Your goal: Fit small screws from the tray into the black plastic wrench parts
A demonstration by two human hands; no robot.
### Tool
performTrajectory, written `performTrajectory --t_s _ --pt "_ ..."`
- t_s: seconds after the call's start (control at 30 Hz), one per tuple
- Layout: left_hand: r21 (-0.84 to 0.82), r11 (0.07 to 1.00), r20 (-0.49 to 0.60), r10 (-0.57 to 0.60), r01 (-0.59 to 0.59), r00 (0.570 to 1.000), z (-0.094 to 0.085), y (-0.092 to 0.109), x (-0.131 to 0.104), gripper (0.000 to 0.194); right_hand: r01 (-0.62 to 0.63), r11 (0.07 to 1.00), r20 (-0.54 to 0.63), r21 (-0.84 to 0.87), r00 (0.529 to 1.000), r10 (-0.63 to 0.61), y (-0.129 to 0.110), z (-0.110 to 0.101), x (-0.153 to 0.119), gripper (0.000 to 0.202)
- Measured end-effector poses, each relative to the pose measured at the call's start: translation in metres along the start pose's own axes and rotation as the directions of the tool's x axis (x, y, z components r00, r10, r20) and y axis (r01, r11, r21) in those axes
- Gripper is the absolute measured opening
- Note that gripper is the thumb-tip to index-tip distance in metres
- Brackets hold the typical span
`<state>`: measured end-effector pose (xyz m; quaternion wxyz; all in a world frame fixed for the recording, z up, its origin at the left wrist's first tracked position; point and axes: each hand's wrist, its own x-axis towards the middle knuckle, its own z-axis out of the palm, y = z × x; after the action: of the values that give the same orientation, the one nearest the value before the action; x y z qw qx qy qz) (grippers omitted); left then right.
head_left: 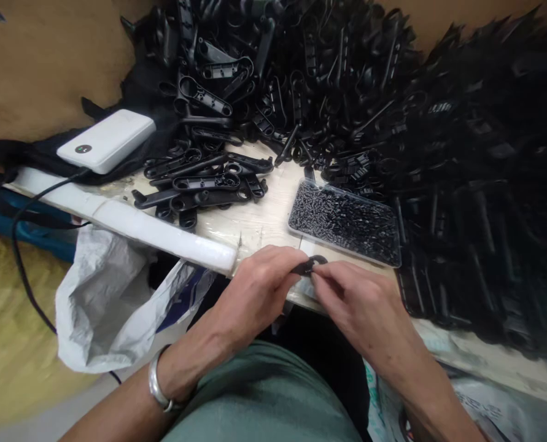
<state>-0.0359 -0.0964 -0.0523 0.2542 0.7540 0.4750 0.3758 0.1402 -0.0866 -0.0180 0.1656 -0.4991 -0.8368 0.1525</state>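
Just past the table's front edge, my left hand (266,279) pinches a small black plastic part (306,266) with a ring-shaped end. My right hand (358,301) has its thumb and fingers closed at the ring end of that same part; whether a small piece is also between those fingertips is hidden. Right behind my hands lies a clear plastic box (296,232) filled with tiny dark metal pieces, perhaps screws or pins. Several long black plastic arms (209,183) with round ends are heaped to the left of the box.
A large pile of black plastic parts (277,67) covers the back, with more stacked at the right (476,202). A white power bank (107,140) with a black cable (22,264) rests at the left. Below the white padded edge (162,236) hangs an open white sack (98,301).
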Motion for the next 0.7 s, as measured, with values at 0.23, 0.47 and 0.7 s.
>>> performTrajectory --t_s 0.23,0.47,0.7 --pt "0.009 0.996 0.04 0.088 -0.088 0.995 -0.002 0.0 -0.001 0.021 -0.224 0.972 0.202 0.074 0.958 0.206 0.004 -0.01 0.011 0.017" --pt "0.045 0.995 0.128 0.081 -0.087 0.988 -0.003 -0.001 -0.001 0.033 -0.235 0.971 0.225 0.033 0.949 0.222 -0.002 -0.01 0.016 0.021" --pt "0.017 0.996 0.123 0.087 -0.09 0.989 0.0 -0.004 -0.003 0.032 -0.117 0.981 0.232 -0.154 0.961 0.151 -0.007 -0.012 0.017 0.027"
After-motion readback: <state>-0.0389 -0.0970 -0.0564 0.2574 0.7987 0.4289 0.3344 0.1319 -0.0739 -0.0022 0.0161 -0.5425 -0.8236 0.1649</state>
